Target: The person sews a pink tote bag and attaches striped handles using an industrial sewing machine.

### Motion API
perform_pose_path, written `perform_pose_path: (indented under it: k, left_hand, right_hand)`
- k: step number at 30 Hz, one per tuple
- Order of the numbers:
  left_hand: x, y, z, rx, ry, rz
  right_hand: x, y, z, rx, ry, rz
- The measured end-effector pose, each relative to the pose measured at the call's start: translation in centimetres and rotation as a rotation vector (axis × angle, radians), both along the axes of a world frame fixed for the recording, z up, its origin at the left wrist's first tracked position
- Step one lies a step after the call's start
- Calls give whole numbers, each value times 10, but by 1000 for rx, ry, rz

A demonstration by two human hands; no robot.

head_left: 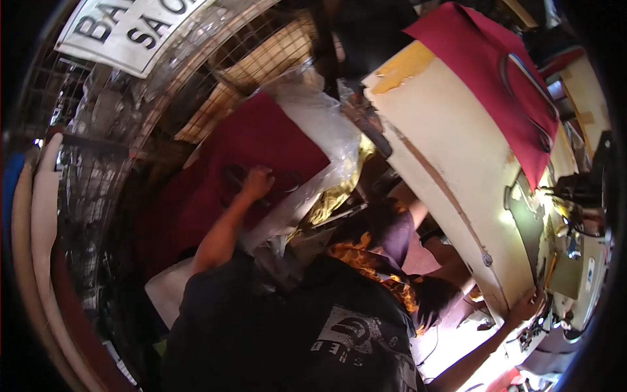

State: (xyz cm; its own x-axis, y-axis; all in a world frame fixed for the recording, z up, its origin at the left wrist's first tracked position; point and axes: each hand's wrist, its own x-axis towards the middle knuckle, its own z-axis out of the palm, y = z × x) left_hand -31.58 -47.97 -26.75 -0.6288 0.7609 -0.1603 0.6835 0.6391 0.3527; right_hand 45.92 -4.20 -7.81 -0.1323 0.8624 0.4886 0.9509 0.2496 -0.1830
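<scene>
Over a dark red fabric piece [274,127] on the left, my left hand [259,183] is closed on what look like black-handled scissors [233,175]; dark loops show on both sides of the fingers. The fabric lies partly on clear plastic wrapping [323,124]. At the far right my right hand [526,307] rests at the near corner of the pale worktable [457,144], its fingers stretched out and nothing visible in them. Close to it are the small parts of a brightly lit sewing machine [575,215], partly lost in glare.
Another red fabric piece [483,65] with dark cord-like loops hangs over the worktable. A wire mesh [261,52] and a lettered sign [134,32] stand at the upper left. Fabric rolls [44,215] lean at the left edge. Gold material [333,202] lies below the plastic.
</scene>
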Motion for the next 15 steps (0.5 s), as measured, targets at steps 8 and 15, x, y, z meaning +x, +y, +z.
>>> perform_pose_path:
  k: [8, 15]
  left_hand:
    - [-41, -95, 87, -165, 67, 145]
    - [-49, -199, 157, -521, -133, 367]
  right_hand:
    - [15, 14, 9, 12, -112, -7]
    - [23, 20, 4, 19, -44, 79]
